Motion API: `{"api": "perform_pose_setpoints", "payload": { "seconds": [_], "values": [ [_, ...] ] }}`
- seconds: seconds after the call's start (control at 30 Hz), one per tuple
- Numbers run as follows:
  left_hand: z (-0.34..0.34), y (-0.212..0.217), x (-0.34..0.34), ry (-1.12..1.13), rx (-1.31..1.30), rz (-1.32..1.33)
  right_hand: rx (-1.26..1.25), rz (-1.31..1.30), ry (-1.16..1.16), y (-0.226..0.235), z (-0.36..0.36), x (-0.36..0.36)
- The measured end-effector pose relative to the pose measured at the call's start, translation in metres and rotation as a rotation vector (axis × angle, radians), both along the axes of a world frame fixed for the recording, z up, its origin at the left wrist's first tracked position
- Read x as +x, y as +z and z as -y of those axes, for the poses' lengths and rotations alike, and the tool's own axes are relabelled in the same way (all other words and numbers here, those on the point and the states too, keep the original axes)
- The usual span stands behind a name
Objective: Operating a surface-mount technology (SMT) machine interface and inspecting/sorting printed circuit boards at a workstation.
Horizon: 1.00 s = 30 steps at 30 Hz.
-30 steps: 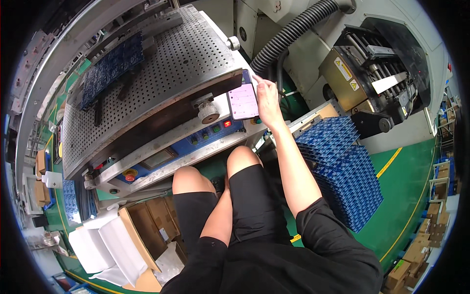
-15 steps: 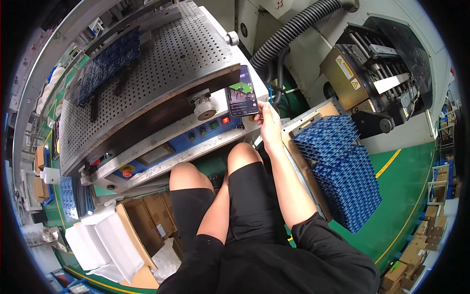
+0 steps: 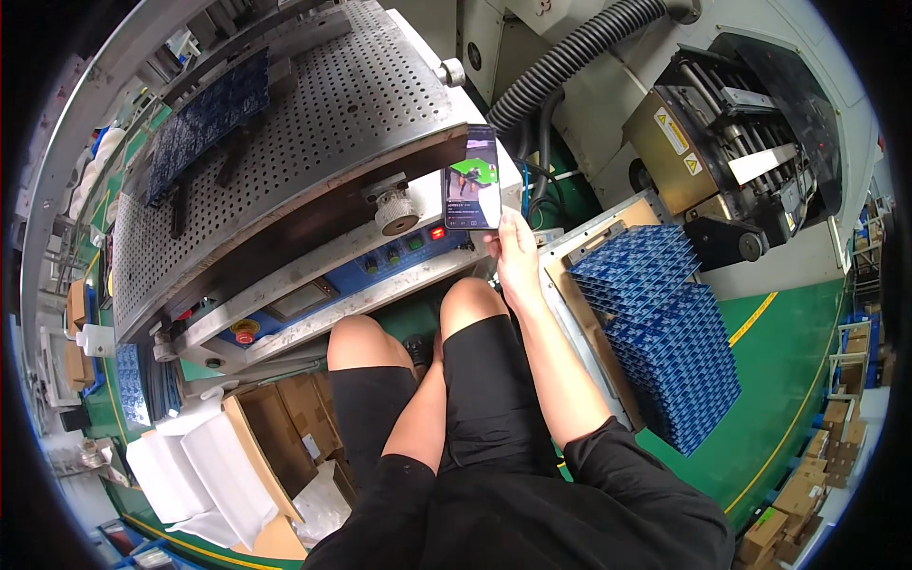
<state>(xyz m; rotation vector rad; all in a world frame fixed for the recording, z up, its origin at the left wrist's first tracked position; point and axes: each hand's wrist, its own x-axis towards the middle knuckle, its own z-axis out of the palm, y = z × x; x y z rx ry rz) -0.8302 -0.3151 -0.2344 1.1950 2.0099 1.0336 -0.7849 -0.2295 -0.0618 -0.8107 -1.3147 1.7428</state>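
Observation:
My right hand (image 3: 518, 256) holds a smartphone (image 3: 472, 179) upright, its lit screen facing me, just in front of the machine's blue control panel (image 3: 380, 261). My left forearm (image 3: 423, 413) runs down between my bare knees, and the left hand itself is hidden between my thighs. I sit in black shorts and a black top in front of a perforated metal table (image 3: 285, 142). A dark blue circuit panel (image 3: 204, 119) lies at that table's far left.
A tall stack of blue circuit boards (image 3: 665, 332) rests on a tray at my right. Open cardboard boxes (image 3: 285, 418) and white foam sheets (image 3: 199, 465) stand at my lower left. A corrugated black hose (image 3: 570, 52) and a grey machine fill the upper right. The floor is green.
My right hand has drawn the phone slightly down and toward me, and its screen shows a different picture. The view has shifted a little.

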Motion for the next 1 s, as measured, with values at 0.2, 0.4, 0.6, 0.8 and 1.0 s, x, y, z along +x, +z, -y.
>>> {"api": "perform_pose_setpoints", "payload": {
  "seconds": [0.2, 0.4, 0.6, 0.8, 1.0],
  "values": [
    [-0.001, -0.011, 0.003, 0.01, -0.05, -0.023, -0.026, -0.167, 0.076, -0.009, 0.006, 0.01],
    [-0.007, -0.021, 0.002, 0.016, -0.089, -0.06, -0.011, -0.215, 0.054, -0.011, 0.01, 0.009],
    [-0.046, 0.049, -0.015, 0.004, -0.618, 0.241, -0.012, -0.218, 0.049, -0.016, 0.009, 0.012],
    [-0.025, 0.065, -0.003, 0.057, -0.872, 0.425, -0.021, -0.22, 0.053, -0.01, 0.011, 0.008],
    [-0.017, 0.002, 0.0, -0.027, -0.257, -0.126, -0.04, -0.219, 0.039, -0.007, 0.007, 0.008]
  ]
}}
